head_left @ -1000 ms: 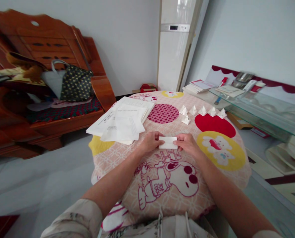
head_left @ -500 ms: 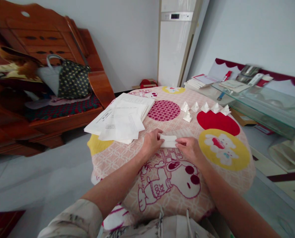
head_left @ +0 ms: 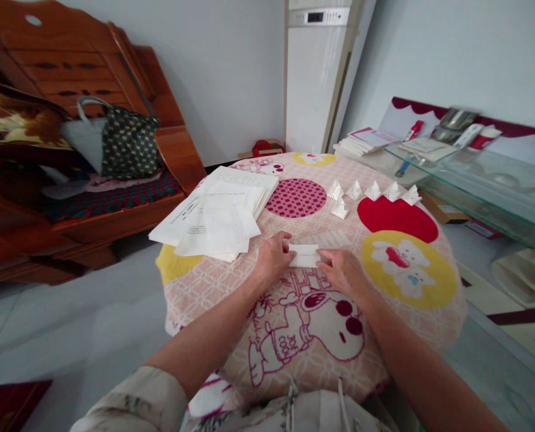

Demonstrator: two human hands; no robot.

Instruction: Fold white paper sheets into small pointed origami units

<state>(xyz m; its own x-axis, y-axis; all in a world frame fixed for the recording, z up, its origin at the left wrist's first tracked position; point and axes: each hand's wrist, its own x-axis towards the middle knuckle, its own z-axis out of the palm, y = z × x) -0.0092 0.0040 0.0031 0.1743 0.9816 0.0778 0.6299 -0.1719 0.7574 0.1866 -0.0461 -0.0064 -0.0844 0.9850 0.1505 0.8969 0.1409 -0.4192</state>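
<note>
Wooden bench (head_left: 83, 150), off the table's left edge: carries a dotted bag (head_left: 128, 144).

Stack of papers (head_left: 218, 216), near the left edge of the round table (head_left: 195, 288), which is covered by a cartoon-print cloth.

Left hand (head_left: 273, 259), mid-table, just right of the stack: fingers closed on the left end of a folded paper strip (head_left: 304, 256), pressing it to the cloth.

Folded paper strip: white, lying flat at the table's centre, between the two hands.

Right hand (head_left: 345, 271): fingertips pinched together on the strip's right end.

Small folded paper shapes (head_left: 373, 192), six, toward the far edge, well apart from the hands.

Glass shelf (head_left: 487, 180), beyond the right edge.
</note>
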